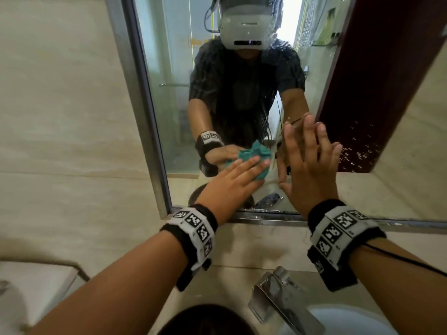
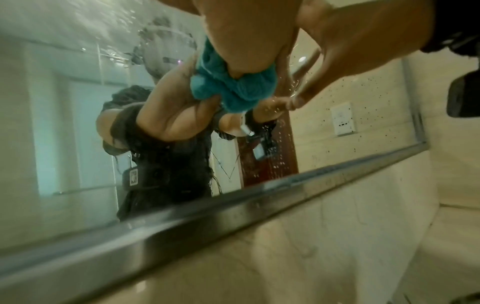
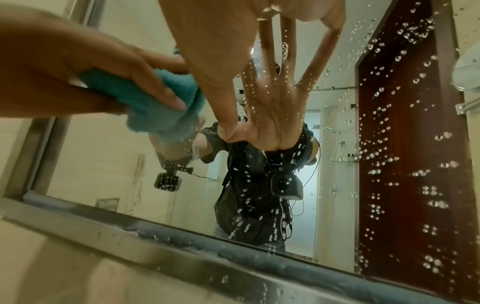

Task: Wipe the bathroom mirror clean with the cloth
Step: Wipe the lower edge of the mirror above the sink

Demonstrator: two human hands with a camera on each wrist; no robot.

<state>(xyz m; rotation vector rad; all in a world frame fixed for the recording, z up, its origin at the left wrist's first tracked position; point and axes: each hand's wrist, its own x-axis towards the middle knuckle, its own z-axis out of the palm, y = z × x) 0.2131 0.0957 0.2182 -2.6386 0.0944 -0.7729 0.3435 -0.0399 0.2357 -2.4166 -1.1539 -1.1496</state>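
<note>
The left forearm (image 1: pixel 116 269) and right forearm (image 1: pixel 396 269) fill the bottom of the head view, each with a black strap and white marker band at the wrist. Between and below them a chrome faucet (image 1: pixel 278 298) leans over the pale rim of a basin (image 1: pixel 348 320); what the basin holds cannot be told.

The mirror (image 1: pixel 169 97) takes up most of the wall ahead, bounded by a brushed metal frame (image 1: pixel 266 220) along its bottom and left sides. Beige tiled wall (image 1: pixel 60 105) lies to the left of the frame, and a strip of tile separates the bottom rail from the faucet. Water droplets (image 3: pixel 384 127) speckle the glass toward the right, thick over the reflected dark red door. The glass left of and above the hands is unobstructed up to the frame's left side.

The left hand (image 1: pixel 238 176) presses a bunched teal cloth (image 1: pixel 256 153) against the lower middle of the mirror, fingers curled over it and gripping it in the wrist views. The right hand (image 1: pixel 309 163) lies flat on the glass just beside the cloth, to its right, fingers straight and slightly spread, holding nothing; its thumb (image 3: pixel 226 115) nearly meets the cloth.
</note>
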